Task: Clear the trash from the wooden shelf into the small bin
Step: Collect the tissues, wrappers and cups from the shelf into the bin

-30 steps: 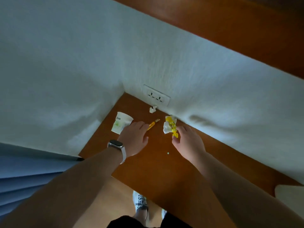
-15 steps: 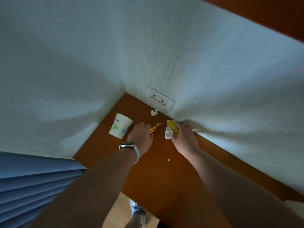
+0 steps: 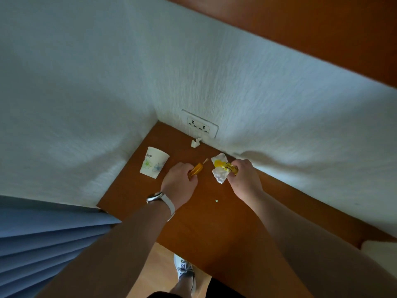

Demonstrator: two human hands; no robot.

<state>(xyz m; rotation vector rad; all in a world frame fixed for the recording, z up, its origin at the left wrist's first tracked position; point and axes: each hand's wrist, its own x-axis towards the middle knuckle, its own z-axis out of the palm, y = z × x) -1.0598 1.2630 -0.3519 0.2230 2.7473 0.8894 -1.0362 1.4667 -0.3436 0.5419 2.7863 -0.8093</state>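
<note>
Wooden shelf (image 3: pixel 214 229): brown board set into a corner of white textured walls; it carries all the trash listed below.
Left hand (image 3: pixel 179 183): low over the shelf, fingers curled around one end of the orange wrapper; knuckles up.
Orange wrapper (image 3: pixel 197 168): slim orange-yellow piece, possibly a sweet or sachet wrapper. Its far end sticks out past the left hand's fingers toward the wall.
Right hand (image 3: pixel 245 179): close to the right wall, fingers and thumb clamped on the crumpled wrapper.
Crumpled wrapper (image 3: pixel 220 168): white with a yellow printed band, bunched up, projecting left from the right hand, just beside the orange wrapper's tip.
Paper cup (image 3: pixel 153 162): white with a pale flower print, near the left wall, just left of the left hand and apart from it.
Paper scrap (image 3: pixel 196 143): small white crumpled bit on the shelf against the back wall, directly below the wall socket (image 3: pixel 199 126).
Speck (image 3: pixel 217 200): tiny pale fleck on the shelf between the two forearms.
Wristwatch (image 3: pixel 155 197): on the left wrist, light strap.
Curtain (image 3: pixel 43 239): blue, pleated, at lower left.
Shoe (image 3: pixel 184 272): light-coloured trainer on the floor below the shelf edge.
</note>
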